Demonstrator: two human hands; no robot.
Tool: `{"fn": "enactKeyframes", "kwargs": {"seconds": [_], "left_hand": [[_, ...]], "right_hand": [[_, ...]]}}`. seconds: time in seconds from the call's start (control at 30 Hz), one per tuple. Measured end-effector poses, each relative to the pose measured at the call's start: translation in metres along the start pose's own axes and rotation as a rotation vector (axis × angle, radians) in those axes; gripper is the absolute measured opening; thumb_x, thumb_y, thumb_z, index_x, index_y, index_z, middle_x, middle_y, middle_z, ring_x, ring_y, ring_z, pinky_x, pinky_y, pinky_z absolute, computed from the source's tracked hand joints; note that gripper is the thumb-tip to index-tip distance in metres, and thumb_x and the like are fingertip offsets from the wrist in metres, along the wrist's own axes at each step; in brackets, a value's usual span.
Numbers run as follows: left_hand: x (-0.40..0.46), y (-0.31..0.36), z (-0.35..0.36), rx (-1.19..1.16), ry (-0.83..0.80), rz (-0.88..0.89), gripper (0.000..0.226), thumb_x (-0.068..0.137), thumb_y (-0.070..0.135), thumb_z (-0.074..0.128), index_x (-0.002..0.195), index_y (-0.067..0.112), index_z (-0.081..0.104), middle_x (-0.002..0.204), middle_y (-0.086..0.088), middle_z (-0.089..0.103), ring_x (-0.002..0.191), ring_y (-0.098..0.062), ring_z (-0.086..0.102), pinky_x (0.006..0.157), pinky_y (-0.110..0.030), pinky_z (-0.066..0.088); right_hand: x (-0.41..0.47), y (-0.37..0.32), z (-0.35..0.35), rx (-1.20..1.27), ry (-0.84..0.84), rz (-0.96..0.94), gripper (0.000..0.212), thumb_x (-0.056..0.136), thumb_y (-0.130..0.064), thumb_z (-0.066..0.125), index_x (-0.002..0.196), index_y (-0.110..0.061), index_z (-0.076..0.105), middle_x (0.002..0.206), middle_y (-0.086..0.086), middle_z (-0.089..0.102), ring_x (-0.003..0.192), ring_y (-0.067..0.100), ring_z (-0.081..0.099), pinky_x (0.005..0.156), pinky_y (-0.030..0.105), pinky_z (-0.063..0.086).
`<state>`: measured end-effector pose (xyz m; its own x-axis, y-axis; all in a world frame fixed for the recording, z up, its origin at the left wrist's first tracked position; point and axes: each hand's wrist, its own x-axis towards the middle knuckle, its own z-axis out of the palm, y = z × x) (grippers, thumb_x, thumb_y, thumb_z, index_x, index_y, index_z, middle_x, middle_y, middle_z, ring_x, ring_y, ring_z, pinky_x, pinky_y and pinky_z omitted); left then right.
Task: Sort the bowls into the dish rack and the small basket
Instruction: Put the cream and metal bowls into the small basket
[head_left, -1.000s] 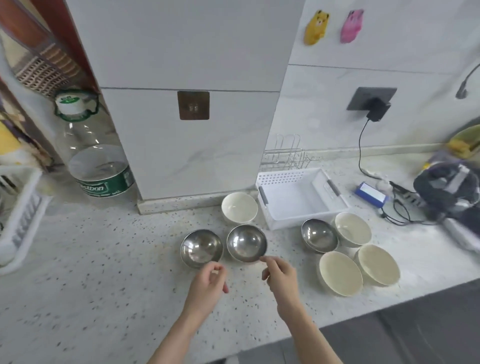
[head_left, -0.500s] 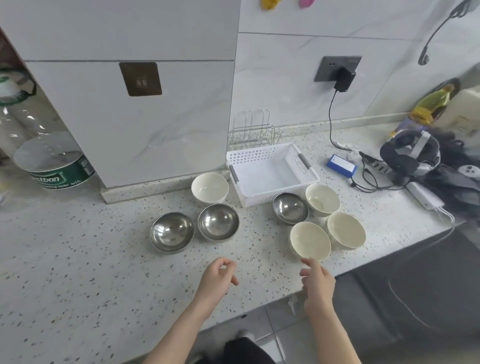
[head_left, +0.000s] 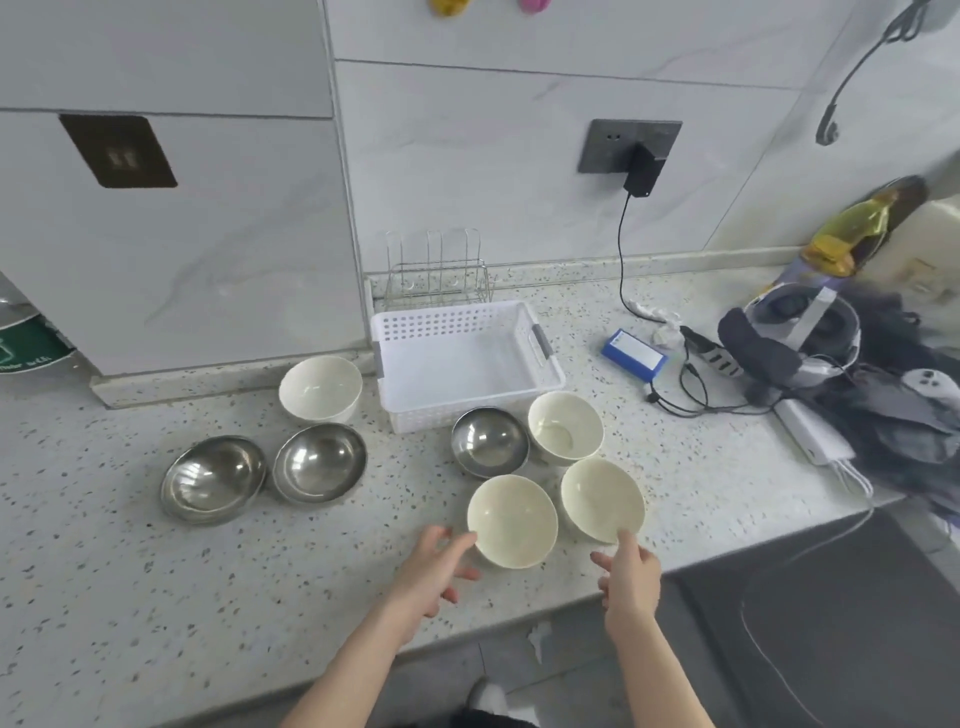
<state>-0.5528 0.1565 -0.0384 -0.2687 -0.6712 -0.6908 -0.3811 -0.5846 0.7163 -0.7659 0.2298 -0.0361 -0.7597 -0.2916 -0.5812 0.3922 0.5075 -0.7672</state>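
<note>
Several bowls stand on the speckled counter (head_left: 104, 597). Two steel bowls (head_left: 215, 478) (head_left: 319, 462) sit at the left, with a white bowl (head_left: 320, 388) behind them. Right of centre are a third steel bowl (head_left: 490, 440) and three cream bowls (head_left: 565, 434) (head_left: 511, 519) (head_left: 601, 499). The white perforated basket (head_left: 467, 358) holds nothing, and a wire dish rack (head_left: 439, 275) stands behind it. My left hand (head_left: 431, 571) is open, fingertips at the left rim of the nearest cream bowl. My right hand (head_left: 631, 574) is open, one finger touching the right cream bowl's near rim.
A blue box (head_left: 634, 356), black cables (head_left: 691, 389), a white power strip (head_left: 813, 431) and a headset on dark cloth (head_left: 800, 338) crowd the counter's right end. A charger (head_left: 644, 169) hangs in the wall socket. The counter's front edge runs just behind my wrists.
Both hands moved forward and right from the counter's front edge up to the two nearest cream bowls. The view came closer to the counter.
</note>
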Motion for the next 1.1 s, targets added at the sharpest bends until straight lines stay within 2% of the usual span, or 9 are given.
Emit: {"fn": "enactKeyframes", "kwargs": {"seconds": [0.13, 0.3, 0.43, 0.57, 0.7, 0.77, 0.93, 1.0, 1.1], "left_hand": [[0.007, 0.006, 0.031, -0.072, 0.05, -0.041, 0.044, 0.087, 0.046, 0.062, 0.125, 0.034, 0.044, 0.08, -0.002, 0.078, 0.045, -0.011, 0.046, 0.038, -0.02, 0.023], [0.009, 0.004, 0.05, -0.135, 0.118, -0.088, 0.042, 0.089, 0.015, 0.056, 0.128, 0.024, 0.044, 0.085, -0.012, 0.078, 0.045, -0.012, 0.037, 0.038, -0.02, 0.019], [0.009, 0.007, 0.055, -0.169, 0.154, -0.087, 0.042, 0.088, 0.006, 0.052, 0.127, 0.019, 0.046, 0.084, -0.019, 0.076, 0.042, -0.01, 0.03, 0.037, -0.019, 0.019], [0.002, 0.013, 0.043, -0.188, 0.152, -0.072, 0.035, 0.087, 0.01, 0.054, 0.119, 0.024, 0.051, 0.078, -0.017, 0.077, 0.042, -0.009, 0.03, 0.037, -0.019, 0.02], [-0.01, 0.027, 0.012, -0.224, 0.101, 0.01, 0.031, 0.089, 0.01, 0.055, 0.116, 0.025, 0.056, 0.082, -0.019, 0.076, 0.044, -0.008, 0.036, 0.037, -0.018, 0.024], [-0.014, 0.037, -0.004, -0.246, 0.111, 0.045, 0.031, 0.09, 0.01, 0.055, 0.117, 0.026, 0.056, 0.083, -0.021, 0.076, 0.044, -0.008, 0.036, 0.036, -0.018, 0.024], [-0.015, 0.062, -0.033, -0.396, 0.148, 0.124, 0.029, 0.091, 0.009, 0.051, 0.117, 0.02, 0.057, 0.08, -0.022, 0.074, 0.038, -0.005, 0.039, 0.035, -0.016, 0.022], [-0.012, 0.069, -0.041, -0.481, 0.174, 0.132, 0.028, 0.091, 0.008, 0.05, 0.116, 0.016, 0.058, 0.077, -0.021, 0.073, 0.037, -0.005, 0.035, 0.034, -0.016, 0.021], [-0.004, 0.077, -0.051, -0.582, 0.202, 0.135, 0.025, 0.089, 0.009, 0.05, 0.113, 0.01, 0.058, 0.075, -0.021, 0.071, 0.036, -0.006, 0.03, 0.033, -0.017, 0.02]], "right_hand": [[0.023, -0.011, -0.013, -0.087, -0.159, 0.024, 0.046, 0.092, -0.037, 0.049, 0.129, -0.009, 0.047, 0.089, 0.011, 0.073, 0.058, 0.019, 0.048, 0.052, 0.027, 0.032], [0.033, -0.013, -0.016, -0.129, -0.283, 0.03, 0.033, 0.091, -0.018, 0.048, 0.122, -0.007, 0.049, 0.095, 0.013, 0.073, 0.058, 0.016, 0.052, 0.047, 0.024, 0.033], [0.031, -0.012, -0.016, -0.095, -0.253, -0.027, 0.03, 0.088, -0.016, 0.048, 0.119, -0.013, 0.05, 0.099, 0.013, 0.073, 0.062, 0.011, 0.057, 0.056, 0.027, 0.039], [0.027, -0.01, -0.026, -0.071, -0.181, -0.11, 0.023, 0.086, -0.027, 0.05, 0.107, -0.019, 0.056, 0.072, 0.001, 0.075, 0.084, 0.011, 0.061, 0.065, 0.032, 0.039], [0.025, -0.02, -0.033, -0.037, -0.159, -0.193, 0.026, 0.083, -0.027, 0.05, 0.105, -0.019, 0.06, 0.069, 0.001, 0.074, 0.089, 0.011, 0.06, 0.065, 0.031, 0.039], [0.025, -0.031, -0.03, -0.009, -0.161, -0.225, 0.026, 0.081, -0.027, 0.05, 0.102, -0.016, 0.061, 0.066, 0.003, 0.073, 0.08, 0.015, 0.059, 0.065, 0.034, 0.04], [0.018, -0.069, -0.002, 0.141, -0.217, -0.265, 0.019, 0.082, -0.015, 0.049, 0.096, -0.006, 0.058, 0.069, 0.019, 0.072, 0.044, 0.009, 0.029, 0.046, 0.024, 0.031], [0.014, -0.084, 0.011, 0.181, -0.246, -0.276, 0.013, 0.084, -0.012, 0.048, 0.09, -0.006, 0.057, 0.063, 0.019, 0.07, 0.041, 0.009, 0.02, 0.039, 0.021, 0.026], [0.007, -0.103, 0.032, 0.196, -0.284, -0.278, 0.008, 0.083, -0.01, 0.046, 0.081, -0.007, 0.053, 0.061, 0.022, 0.068, 0.042, 0.011, 0.019, 0.04, 0.021, 0.024]]}}
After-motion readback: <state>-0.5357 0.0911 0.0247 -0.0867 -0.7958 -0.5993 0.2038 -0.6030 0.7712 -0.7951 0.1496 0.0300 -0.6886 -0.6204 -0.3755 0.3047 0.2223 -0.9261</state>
